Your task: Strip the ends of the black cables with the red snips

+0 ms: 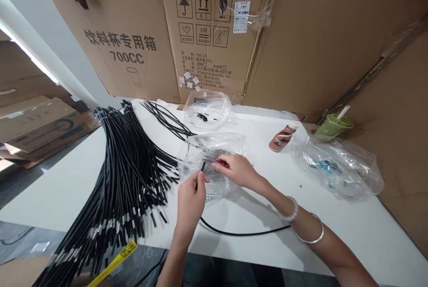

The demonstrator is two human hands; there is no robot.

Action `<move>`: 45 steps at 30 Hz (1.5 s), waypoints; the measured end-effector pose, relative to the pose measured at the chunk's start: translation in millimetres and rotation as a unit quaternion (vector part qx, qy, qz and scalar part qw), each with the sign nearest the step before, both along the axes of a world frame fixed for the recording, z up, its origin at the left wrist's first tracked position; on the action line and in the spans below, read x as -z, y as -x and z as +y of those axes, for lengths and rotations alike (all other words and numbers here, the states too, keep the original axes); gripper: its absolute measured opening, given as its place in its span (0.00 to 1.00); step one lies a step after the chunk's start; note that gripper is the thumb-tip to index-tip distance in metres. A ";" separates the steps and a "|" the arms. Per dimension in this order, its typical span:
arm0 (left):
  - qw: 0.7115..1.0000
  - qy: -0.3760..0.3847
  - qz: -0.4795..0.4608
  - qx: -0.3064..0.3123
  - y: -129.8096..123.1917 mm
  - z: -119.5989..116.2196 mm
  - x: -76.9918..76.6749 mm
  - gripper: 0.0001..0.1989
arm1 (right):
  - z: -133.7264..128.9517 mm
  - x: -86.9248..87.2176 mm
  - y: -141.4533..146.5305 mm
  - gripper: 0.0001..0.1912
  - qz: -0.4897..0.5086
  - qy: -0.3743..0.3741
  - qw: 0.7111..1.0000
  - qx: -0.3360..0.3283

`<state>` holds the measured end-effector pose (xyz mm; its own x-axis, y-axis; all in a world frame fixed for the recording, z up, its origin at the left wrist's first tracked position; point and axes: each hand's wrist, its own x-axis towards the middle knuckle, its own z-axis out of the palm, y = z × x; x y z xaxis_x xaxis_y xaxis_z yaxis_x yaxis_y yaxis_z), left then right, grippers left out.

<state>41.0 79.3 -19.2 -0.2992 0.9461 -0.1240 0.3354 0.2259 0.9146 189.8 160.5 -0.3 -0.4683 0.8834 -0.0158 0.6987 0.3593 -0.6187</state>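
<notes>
the left hand (191,193) pinches the tip of a thin black cable (240,233), which trails behind it across the table (368,229). the right hand (236,169), just ahead, grips a small red part (222,161) over a bag (214,157). the cable looks light and floppy, so it is best held near the end.

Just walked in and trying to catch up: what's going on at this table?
A person sits at a white table walled in by cardboard boxes. The left hand pinches the end of a single black cable that trails across the table, while the right hand holds a small red-handled tool at a clear plastic bag of small parts. A big bundle of black cables lies to the left; a brown bottle lies farther back.
</notes>
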 end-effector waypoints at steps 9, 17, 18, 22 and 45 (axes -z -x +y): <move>0.956 0.049 0.289 0.031 -2.7 24.0 -18.5 0.18 | 21.4 9.6 -1.1 0.24 -0.002 0.070 0.998 -0.008; 0.906 0.077 0.411 0.062 -9.6 44.3 -25.3 0.21 | 43.3 23.8 -1.2 0.26 -0.013 0.084 0.996 -0.031; 0.902 0.077 0.419 0.065 -9.9 45.6 -24.8 0.21 | 44.0 24.2 -0.9 0.25 -0.018 0.083 0.996 -0.031; 0.893 0.081 0.435 0.079 -9.9 49.2 -22.0 0.21 | 44.6 24.4 1.0 0.25 -0.037 0.075 0.996 -0.025; 0.907 0.082 0.406 0.081 1.2 41.1 -15.3 0.21 | 4.8 5.7 -12.6 0.25 -0.054 0.059 0.997 0.017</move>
